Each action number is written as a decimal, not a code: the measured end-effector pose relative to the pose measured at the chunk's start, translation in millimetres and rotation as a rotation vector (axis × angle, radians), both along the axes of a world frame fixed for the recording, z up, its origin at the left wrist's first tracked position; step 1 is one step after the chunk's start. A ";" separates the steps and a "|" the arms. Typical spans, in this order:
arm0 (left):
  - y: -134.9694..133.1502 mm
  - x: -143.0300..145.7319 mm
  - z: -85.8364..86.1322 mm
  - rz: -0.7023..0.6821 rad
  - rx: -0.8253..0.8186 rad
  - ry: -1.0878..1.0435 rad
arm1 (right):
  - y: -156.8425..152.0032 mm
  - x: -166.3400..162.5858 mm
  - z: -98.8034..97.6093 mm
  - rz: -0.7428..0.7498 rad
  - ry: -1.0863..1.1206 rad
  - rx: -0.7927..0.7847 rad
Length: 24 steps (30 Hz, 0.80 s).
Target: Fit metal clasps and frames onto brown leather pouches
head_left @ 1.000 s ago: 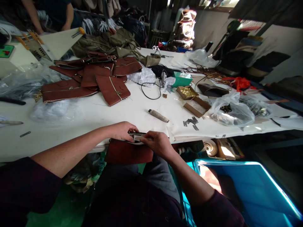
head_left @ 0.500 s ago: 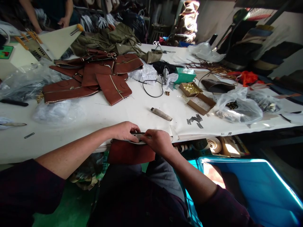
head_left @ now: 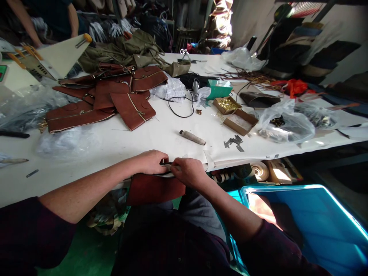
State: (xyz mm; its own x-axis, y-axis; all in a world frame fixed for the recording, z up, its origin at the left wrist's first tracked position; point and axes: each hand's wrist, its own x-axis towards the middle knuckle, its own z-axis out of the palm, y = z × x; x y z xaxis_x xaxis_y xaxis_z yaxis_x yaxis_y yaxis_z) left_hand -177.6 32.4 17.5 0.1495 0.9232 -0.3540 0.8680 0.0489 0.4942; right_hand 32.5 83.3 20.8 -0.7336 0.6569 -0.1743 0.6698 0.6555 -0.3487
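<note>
A brown leather piece [head_left: 156,188] hangs over the table's front edge, above my lap. My left hand [head_left: 152,161] is closed on its upper edge, fingers curled over the rim. Close to its right, my right hand [head_left: 186,170] pinches the same edge, where a pale lining shows between the two hands. What lies under the fingertips is hidden. Beyond the hands lies a short tool handle wrapped in pale tape [head_left: 192,137]. Several dark metal plates [head_left: 234,142] are scattered to its right.
Brown leather pieces with zips [head_left: 133,109] are heaped at the left back. Small cardboard boxes [head_left: 240,122], one with gold-coloured hardware, stand right of centre near clear plastic bags [head_left: 287,124]. A blue crate [head_left: 316,222] is at my right. Another person's arm [head_left: 73,21] shows at top left.
My left hand has shifted slightly along the leather edge and its fingers are more tucked in. The whole view has moved a little; my right hand keeps its pinch.
</note>
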 end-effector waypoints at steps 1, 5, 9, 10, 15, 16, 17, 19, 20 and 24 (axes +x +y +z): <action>0.5 1.0 0.0 0.000 0.003 0.014 | 0.5 0.1 -0.1 0.004 -0.007 0.001; -0.4 6.7 3.3 -0.013 0.021 0.104 | 1.6 1.5 -0.4 0.025 -0.024 0.001; -3.6 16.1 8.3 -0.035 0.057 0.212 | 1.1 0.7 -2.8 0.094 -0.043 0.050; -4.0 18.6 9.0 -0.042 0.059 0.214 | 0.5 0.6 -2.0 0.117 -0.048 0.059; -1.1 22.1 9.0 -0.059 0.058 0.234 | -7.6 21.5 26.7 0.239 0.045 -0.112; -0.4 19.9 8.7 -0.046 0.061 0.246 | -9.3 33.0 35.5 0.275 0.122 -0.222; -0.3 16.8 8.5 -0.032 0.063 0.258 | -10.2 47.2 43.3 0.285 0.216 -0.332; -2.2 9.4 8.4 -0.015 0.050 0.243 | -8.7 81.2 50.5 0.170 0.398 -0.470; -4.3 6.0 8.5 -0.017 0.034 0.210 | -5.9 99.6 48.0 0.040 0.460 -0.477; -16.5 1.1 9.5 -0.028 -0.017 0.074 | 12.4 164.1 -3.9 -0.503 0.543 -0.401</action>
State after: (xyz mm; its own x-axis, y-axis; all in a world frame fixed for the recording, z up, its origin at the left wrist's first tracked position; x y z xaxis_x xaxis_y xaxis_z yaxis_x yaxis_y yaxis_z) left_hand -176.4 15.9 27.0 0.1480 0.9128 -0.3806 0.9033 0.0319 0.4277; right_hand 196.6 95.8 16.9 -0.4191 0.8916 -0.1715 0.5213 0.0816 -0.8495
